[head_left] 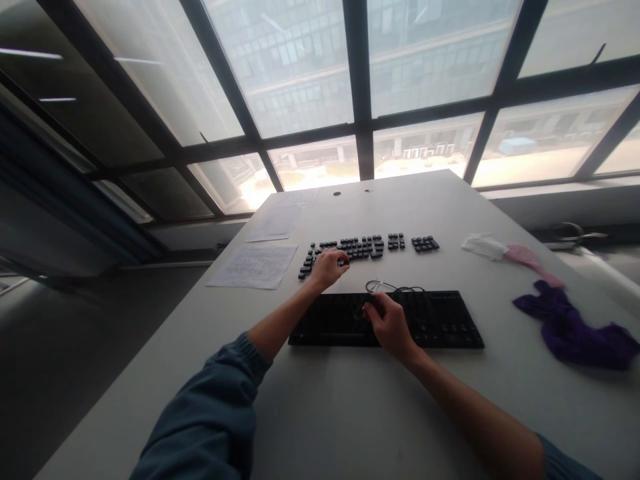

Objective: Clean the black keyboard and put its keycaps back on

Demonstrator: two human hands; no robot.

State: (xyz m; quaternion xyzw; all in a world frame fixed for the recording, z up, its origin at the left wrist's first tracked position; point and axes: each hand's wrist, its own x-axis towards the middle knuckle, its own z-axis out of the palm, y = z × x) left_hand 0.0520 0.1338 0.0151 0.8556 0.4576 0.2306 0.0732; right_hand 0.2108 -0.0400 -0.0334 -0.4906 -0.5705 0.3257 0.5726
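Observation:
A black keyboard lies flat on the white table in front of me, its keys hard to make out in the dark. My right hand is over its middle, fingers pinched around a small dark thing with thin wire near it; its kind is unclear. Beyond the keyboard, loose black keycaps sit in groups laid out like a keyboard. My left hand reaches into their left part, thumb and fingers closed on what looks like a dark keycap. That hand hides some of the keycaps behind it.
A black cable curls behind the keyboard. Written paper sheets lie at the left edge of the table. A purple cloth and a pink and white cloth lie at right. Large windows stand beyond.

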